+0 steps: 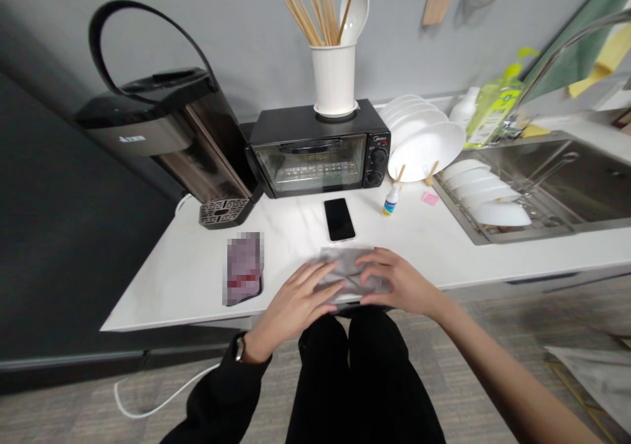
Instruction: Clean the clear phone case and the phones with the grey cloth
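A folded grey cloth (349, 271) lies at the front edge of the white counter. My left hand (303, 297) rests on its left side, fingers stretched out and a little apart. From the right, my right hand (389, 279) touches the cloth with bent, spread fingers; neither hand is closed around it. Just behind the cloth is a phone (340, 220) with a dark screen. To the left of my hands, a pixelated purple item (243, 266) lies on the counter.
A toaster oven (315, 148) carries a white utensil holder (334, 79). A water dispenser (197, 141) stands left. Rightward are a small bottle (391, 200), a pink paper (430, 198), racked plates (426, 149), a soap bottle (493, 112) and a sink (582, 187) holding bowls (500, 212).
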The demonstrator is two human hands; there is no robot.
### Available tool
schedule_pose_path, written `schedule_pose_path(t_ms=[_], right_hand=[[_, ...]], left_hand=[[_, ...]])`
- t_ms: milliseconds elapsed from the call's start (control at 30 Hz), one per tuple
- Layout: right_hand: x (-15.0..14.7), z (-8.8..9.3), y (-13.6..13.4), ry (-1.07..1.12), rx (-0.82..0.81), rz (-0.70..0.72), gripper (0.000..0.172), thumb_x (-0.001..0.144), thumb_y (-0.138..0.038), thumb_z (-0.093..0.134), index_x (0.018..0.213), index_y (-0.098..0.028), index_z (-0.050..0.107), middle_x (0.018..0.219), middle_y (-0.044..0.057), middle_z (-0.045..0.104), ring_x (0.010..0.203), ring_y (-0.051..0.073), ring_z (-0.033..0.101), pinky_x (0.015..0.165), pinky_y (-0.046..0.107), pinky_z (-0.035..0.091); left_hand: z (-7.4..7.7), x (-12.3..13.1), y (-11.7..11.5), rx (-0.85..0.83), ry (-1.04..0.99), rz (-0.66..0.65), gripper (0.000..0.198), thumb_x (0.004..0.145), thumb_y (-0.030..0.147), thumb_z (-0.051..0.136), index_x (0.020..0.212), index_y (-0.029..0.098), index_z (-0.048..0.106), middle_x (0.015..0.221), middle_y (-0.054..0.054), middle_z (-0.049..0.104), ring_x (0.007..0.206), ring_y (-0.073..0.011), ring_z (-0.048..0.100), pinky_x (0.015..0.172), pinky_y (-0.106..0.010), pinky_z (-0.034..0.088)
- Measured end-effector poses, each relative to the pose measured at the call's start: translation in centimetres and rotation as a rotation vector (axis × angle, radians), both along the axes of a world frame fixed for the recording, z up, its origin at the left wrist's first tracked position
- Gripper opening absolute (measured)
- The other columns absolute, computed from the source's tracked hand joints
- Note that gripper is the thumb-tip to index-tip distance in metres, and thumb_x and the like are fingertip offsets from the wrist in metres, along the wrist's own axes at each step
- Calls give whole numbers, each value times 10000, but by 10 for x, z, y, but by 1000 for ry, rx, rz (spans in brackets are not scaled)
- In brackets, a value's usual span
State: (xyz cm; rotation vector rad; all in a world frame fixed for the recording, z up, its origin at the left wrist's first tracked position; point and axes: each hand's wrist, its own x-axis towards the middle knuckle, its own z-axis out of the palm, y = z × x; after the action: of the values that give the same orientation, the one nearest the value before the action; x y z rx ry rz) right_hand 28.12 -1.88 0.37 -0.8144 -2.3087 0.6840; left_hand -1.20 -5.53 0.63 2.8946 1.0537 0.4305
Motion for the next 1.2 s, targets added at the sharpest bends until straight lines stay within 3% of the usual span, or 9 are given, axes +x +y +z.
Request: schedule_pose_path(t_ms=[100, 200, 367, 500, 667, 800, 1067, 1200], right_hand=[[5, -1, -16, 13, -53, -96, 228, 994, -433, 652, 1111, -249, 718, 1313, 85, 702, 1224, 250, 652, 1085, 452, 512], [-1, -12, -20, -44, -7, -274, 346, 1061, -403, 523, 1318, -218, 663, 1389, 119, 678, 1293, 255, 634, 1131, 469, 493], [-5, -31, -7, -362, 129, -260, 678, 1013, -512, 583, 1576, -169, 425, 1608, 161, 469, 1509, 352, 419, 1218, 665, 329], [2, -30, 6, -400, 139, -274, 623, 1054, -524, 485, 1581, -198, 423, 1634, 125, 437, 1541, 314, 372, 1242, 633, 306], [-1, -29, 16, -394, 153, -152, 777, 1004, -604, 544, 1634, -210, 319, 1658, 147, 390, 1547, 308, 361, 1248, 601, 313], [-4, -28, 20, -349, 152, -169, 760, 1017, -561, 546, 1641, -201, 302, 1653, 183, 390, 1527, 307, 402, 1231, 602, 342], [-1, -34, 10, -354, 171, -151, 795, 1004, -567, 572, 1653, -223, 266, 1654, 185, 379, 1543, 340, 361, 1231, 668, 271], [3, -33, 5, -320, 101, -163, 800, 972, -594, 612, 1628, -229, 336, 1659, 173, 379, 1544, 355, 356, 1232, 673, 261]], left_hand=[[-6, -4, -3, -77, -42, 55, 571, 1069, 408, 481, 1617, 301, 361, 1677, -62, 389, 1516, -258, 417, 1260, -517, 354], [-11, -1, 13, -112, -114, 126, 558, 1098, 344, 406, 1641, 270, 300, 1658, -59, 424, 1531, -202, 400, 1279, -451, 334], [-21, 12, 33, -156, 19, 91, 691, 1042, 557, 464, 1640, 247, 311, 1689, -92, 351, 1569, -264, 327, 1262, -491, 340], [-25, 19, 29, -126, 68, 180, 688, 1046, 573, 431, 1630, 223, 334, 1706, -105, 314, 1580, -278, 298, 1264, -523, 310], [-20, 15, 31, -114, 56, 174, 702, 1019, 587, 490, 1628, 273, 337, 1699, -85, 343, 1552, -291, 332, 1269, -566, 268], [-18, 10, 37, -120, 37, 156, 732, 990, 611, 537, 1619, 282, 362, 1693, -86, 356, 1525, -325, 359, 1260, -596, 262], [-17, -5, 42, -159, 121, 109, 807, 995, 674, 463, 1664, 296, 216, 1723, -86, 268, 1599, -305, 235, 1278, -583, 201], [-15, -8, 45, -151, 142, 86, 825, 1009, 658, 447, 1675, 260, 168, 1731, -100, 230, 1608, -292, 207, 1290, -545, 190]])
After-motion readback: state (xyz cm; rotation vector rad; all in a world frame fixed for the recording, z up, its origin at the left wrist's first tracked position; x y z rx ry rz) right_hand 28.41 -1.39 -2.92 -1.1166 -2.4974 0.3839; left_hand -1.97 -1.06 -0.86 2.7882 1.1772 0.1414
